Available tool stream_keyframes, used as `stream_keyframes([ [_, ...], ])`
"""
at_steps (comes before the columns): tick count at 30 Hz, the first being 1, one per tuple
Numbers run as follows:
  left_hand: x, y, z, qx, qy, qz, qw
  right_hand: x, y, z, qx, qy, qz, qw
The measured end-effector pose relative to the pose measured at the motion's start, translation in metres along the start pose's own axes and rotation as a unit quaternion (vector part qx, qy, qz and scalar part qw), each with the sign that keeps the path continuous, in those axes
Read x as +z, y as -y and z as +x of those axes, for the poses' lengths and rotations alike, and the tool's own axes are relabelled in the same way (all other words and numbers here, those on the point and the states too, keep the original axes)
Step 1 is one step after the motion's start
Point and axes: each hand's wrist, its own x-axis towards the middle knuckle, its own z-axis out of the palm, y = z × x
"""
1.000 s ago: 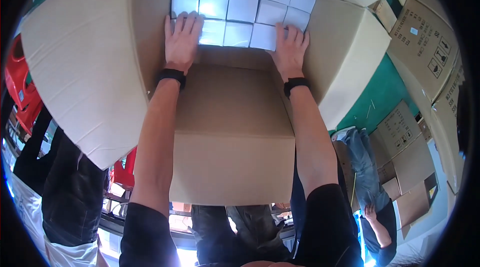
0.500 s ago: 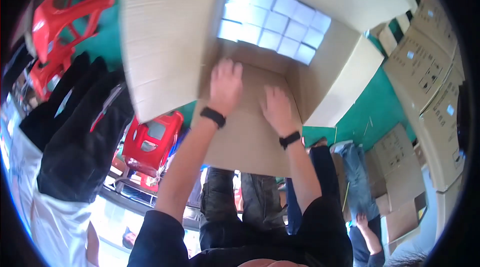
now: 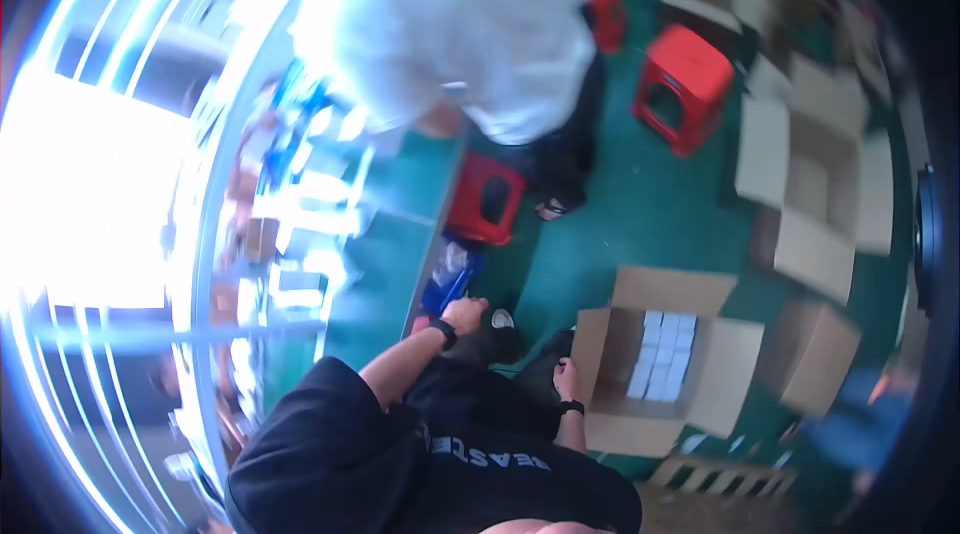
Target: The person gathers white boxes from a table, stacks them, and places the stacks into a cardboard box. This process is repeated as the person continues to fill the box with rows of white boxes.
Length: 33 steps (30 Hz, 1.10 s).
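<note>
My left hand [image 3: 465, 316] is raised in front of my body beside the edge of a green-topped worktable [image 3: 405, 174]. Its fingers are loosely bent and apart, with nothing seen in them. My right hand [image 3: 566, 381] hangs close to the left side of an open cardboard box [image 3: 628, 439]. Its fingers are curled and slightly blurred, and I cannot tell if they touch the box. Inside the box, several small white boxes [image 3: 662, 356] lie in neat rows, and its flaps are folded outward.
Red plastic stools [image 3: 690, 64] stand on the green floor [image 3: 610, 214], one of them by the worktable. A person in a white shirt [image 3: 450, 24] stands at the table. Another open cardboard box [image 3: 820, 174] is at the right. A wooden pallet [image 3: 725, 477] lies below.
Both hands have left the inside of the cardboard box and come back toward my body. The view has swung left, so the worktable appears and the box now sits at lower right.
</note>
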Motion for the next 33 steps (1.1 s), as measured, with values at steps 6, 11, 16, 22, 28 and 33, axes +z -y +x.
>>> stream_keyframes([
  [6, 0.032, 0.092, -0.114, -0.113, -0.102, -0.248, 0.957, -0.044, -0.012, 0.054, -0.042, 0.155, -0.190, 0.969],
  [11, 0.084, 0.141, -0.173, -0.201, -0.192, -0.408, 0.870, -0.046, 0.092, 0.073, -0.103, 0.143, -0.313, 0.933],
  [16, 0.077, 0.182, -0.197, -0.302, -0.493, -0.381, 0.722, 0.011, 0.273, 0.074, -0.313, 0.224, -0.308, 0.870],
  [22, 0.015, 0.261, -0.244, -0.326, -0.513, -0.452, 0.653, 0.131, 0.546, 0.061, -0.549, 0.271, -0.270, 0.743],
  [28, 0.125, 0.304, -0.336, -0.491, -0.368, -0.503, 0.609, 0.248, 0.714, 0.084, -0.680, 0.245, -0.293, 0.626],
  [33, 0.132, 0.374, -0.391, -0.621, -0.455, -0.309, 0.558, 0.364, 0.780, 0.097, -0.729, 0.282, -0.378, 0.497],
])
